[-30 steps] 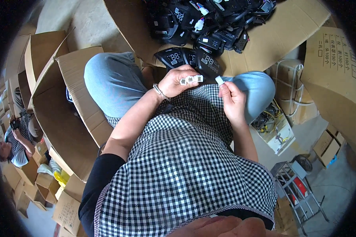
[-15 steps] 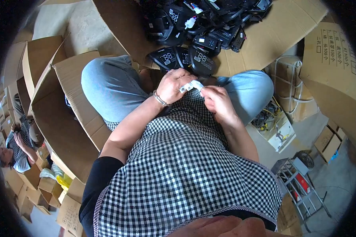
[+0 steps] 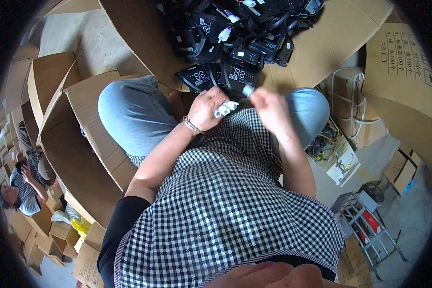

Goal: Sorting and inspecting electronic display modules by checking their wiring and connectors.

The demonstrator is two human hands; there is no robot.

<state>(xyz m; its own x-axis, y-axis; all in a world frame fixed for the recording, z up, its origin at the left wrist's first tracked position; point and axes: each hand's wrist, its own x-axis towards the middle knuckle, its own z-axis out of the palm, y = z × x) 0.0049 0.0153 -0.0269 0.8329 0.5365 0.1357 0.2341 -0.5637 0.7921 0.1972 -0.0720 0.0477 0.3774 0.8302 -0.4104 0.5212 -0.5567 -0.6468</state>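
My left hand (image 3: 206,109) is closed around several small white plastic connectors (image 3: 225,109), which poke out past its fingers over my lap. To its right my right hand (image 3: 270,106) is raised and smeared by motion. A small whitish piece (image 3: 247,91), probably a connector too, sits at its fingertips. Just beyond the hands lie black instrument displays (image 3: 238,77) with digit segments on their faces; the nearest ones almost touch my left knuckles. A larger heap of black displays (image 3: 264,45) with wires and a white plug (image 3: 224,34) spreads behind them.
The displays lie on a cardboard sheet (image 3: 341,29). Open cardboard boxes (image 3: 81,158) stand on the left, where another person (image 3: 26,180) sits handling something dark. At right are a box of cables (image 3: 333,149), a strapped carton (image 3: 345,101) and a metal folding trolley (image 3: 365,221).
My right hand has pulled away from my left, up and to the right, with a small whitish piece. The white connectors stay in my left hand.
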